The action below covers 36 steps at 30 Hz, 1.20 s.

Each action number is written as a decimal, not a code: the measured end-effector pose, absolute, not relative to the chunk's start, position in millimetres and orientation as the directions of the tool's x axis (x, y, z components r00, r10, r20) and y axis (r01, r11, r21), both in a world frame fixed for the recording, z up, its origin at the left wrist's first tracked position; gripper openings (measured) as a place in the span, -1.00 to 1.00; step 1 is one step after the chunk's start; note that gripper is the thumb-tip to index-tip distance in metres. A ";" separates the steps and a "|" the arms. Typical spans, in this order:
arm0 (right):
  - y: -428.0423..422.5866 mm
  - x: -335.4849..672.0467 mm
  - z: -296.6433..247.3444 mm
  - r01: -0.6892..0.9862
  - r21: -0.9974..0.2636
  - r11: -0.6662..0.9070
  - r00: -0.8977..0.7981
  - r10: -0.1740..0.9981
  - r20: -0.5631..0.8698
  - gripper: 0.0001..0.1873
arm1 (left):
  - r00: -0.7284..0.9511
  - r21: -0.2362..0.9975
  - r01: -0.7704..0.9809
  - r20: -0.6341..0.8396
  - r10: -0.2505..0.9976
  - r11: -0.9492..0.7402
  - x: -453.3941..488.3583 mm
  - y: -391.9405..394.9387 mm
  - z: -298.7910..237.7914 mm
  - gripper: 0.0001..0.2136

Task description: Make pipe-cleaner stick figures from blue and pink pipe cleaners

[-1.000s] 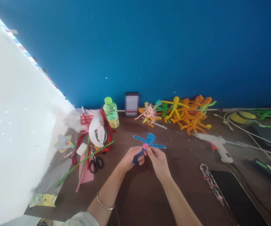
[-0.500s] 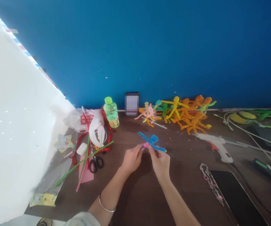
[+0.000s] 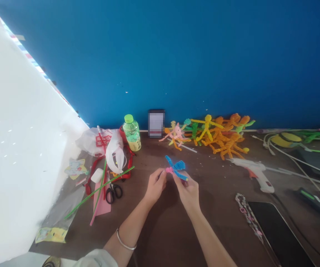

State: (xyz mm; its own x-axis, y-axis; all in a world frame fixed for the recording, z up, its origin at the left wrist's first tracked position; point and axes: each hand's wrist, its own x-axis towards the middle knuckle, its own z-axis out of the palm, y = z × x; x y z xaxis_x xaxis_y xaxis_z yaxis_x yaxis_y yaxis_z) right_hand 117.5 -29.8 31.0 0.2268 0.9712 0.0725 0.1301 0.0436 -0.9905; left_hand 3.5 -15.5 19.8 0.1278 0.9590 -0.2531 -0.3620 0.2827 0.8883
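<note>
A small blue pipe-cleaner figure (image 3: 179,165) is up over the middle of the table, with pink pipe cleaner (image 3: 169,170) wound at its near left part. My right hand (image 3: 189,191) grips the figure from the right, thumb and fingers pinched on it. From the left, my left hand (image 3: 156,185) has its thumb and forefinger pressed together at the pink pipe cleaner's end. The fingertips hide how much of it they hold. One blue limb points up and left, another down and right with a yellowish tip.
Black-handled scissors (image 3: 113,193), green pipe cleaners (image 3: 93,195) and a white plastic bag (image 3: 115,154) lie at left, near a green-capped bottle (image 3: 132,135). Along the wall stand pipe-cleaner figures (image 3: 226,139). At right are a glue gun (image 3: 256,170), cables and a phone (image 3: 279,231).
The blue figure has turned and shifted slightly left in my right hand. My left hand has moved a little away from my right, its pinch now at the pink part's outer end.
</note>
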 end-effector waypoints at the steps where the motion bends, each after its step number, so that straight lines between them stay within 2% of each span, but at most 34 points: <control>1: -29.2 118.4 30.2 0.113 -0.992 0.054 0.197 0.977 0.075 -0.78 | 0.149 0.864 -0.407 -0.258 0.955 0.297 3.1 -14.2 18.6 -0.71; 3: -28.0 120.0 28.3 0.090 -0.995 0.043 0.188 0.980 0.059 -0.78 | 0.205 0.836 -0.457 -0.232 0.951 0.303 0.7 -11.1 16.3 -0.72; 5: -26.7 121.3 26.4 0.066 -0.998 0.009 0.218 0.976 0.023 -0.78 | 0.335 0.755 -0.528 -0.234 0.913 0.388 -3.7 -8.1 14.4 -0.75; 8: -25.4 122.4 23.5 0.009 -0.999 -0.035 0.217 0.976 -0.032 -0.76 | 0.602 0.572 -0.566 -0.205 0.771 0.594 -11.2 -6.0 12.9 -0.83; 11: -25.3 122.6 20.4 -0.051 -0.996 -0.068 0.155 0.985 -0.075 -0.73 | 0.765 0.421 -0.513 -0.171 0.621 0.748 -16.1 -8.2 12.1 -0.86; 15: -26.8 121.2 17.3 -0.080 -0.991 -0.108 0.125 0.985 -0.117 -0.71 | 0.825 0.308 -0.490 -0.138 0.548 0.816 -14.9 -13.4 12.9 -0.83; 20: -28.1 116.7 19.1 -0.212 -0.967 -0.139 0.165 0.971 -0.175 -0.70 | 0.837 0.275 -0.446 -0.208 0.506 0.851 -9.2 -11.9 19.0 -0.87; 23: -27.5 116.0 19.2 -0.217 -0.968 -0.128 0.186 0.968 -0.169 -0.69 | 0.792 0.309 -0.467 -0.272 0.547 0.829 -7.7 -8.3 20.4 -0.86; 26: -26.2 117.2 17.2 -0.102 -0.992 -0.068 0.244 0.966 -0.091 -0.66 | 0.692 0.430 -0.514 -0.304 0.655 0.742 -4.6 -7.3 18.9 -0.83; 30: -25.5 117.7 16.4 0.003 -0.999 -0.037 0.306 0.951 -0.034 -0.68 | 0.515 0.644 -0.541 -0.255 0.819 0.541 3.7 -11.4 16.3 -0.74; 36: -26.4 117.1 21.2 0.030 -0.999 -0.042 0.351 0.936 -0.029 -0.73 | 0.312 0.860 -0.414 -0.174 0.934 0.299 8.9 -13.0 16.0 -0.68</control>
